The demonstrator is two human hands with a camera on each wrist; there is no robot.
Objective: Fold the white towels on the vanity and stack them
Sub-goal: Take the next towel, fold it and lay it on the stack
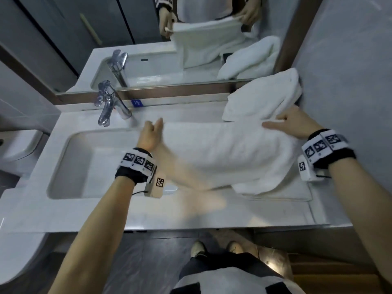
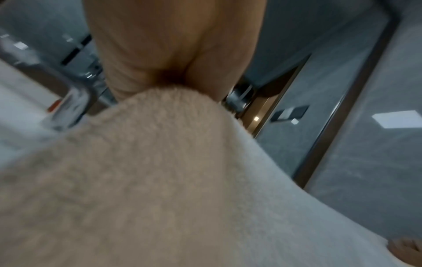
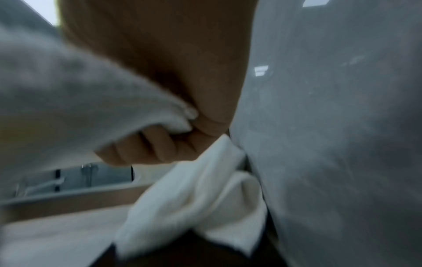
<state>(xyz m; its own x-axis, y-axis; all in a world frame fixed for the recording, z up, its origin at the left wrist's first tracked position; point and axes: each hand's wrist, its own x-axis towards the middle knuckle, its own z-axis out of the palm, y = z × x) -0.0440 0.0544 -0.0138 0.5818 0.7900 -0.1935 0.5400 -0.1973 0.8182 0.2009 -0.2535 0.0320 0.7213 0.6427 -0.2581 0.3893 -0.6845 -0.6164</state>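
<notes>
A white towel (image 1: 224,153) hangs stretched between my two hands above the vanity top (image 1: 89,211), its lower edge draping onto the counter at the right. My left hand (image 1: 151,132) pinches its left top corner near the tap. My right hand (image 1: 284,124) pinches the right top corner. In the left wrist view the towel (image 2: 160,180) fills the frame below the palm. In the right wrist view curled fingers (image 3: 164,144) grip the towel's edge (image 3: 91,112). A second white towel (image 1: 263,96) lies crumpled in the back right corner against the wall.
A sink basin (image 1: 89,164) takes up the left half of the vanity, with a chrome tap (image 1: 107,105) behind it. A mirror (image 1: 148,39) runs along the back. A grey wall (image 1: 343,81) closes the right side. A toilet (image 1: 17,145) stands at the left.
</notes>
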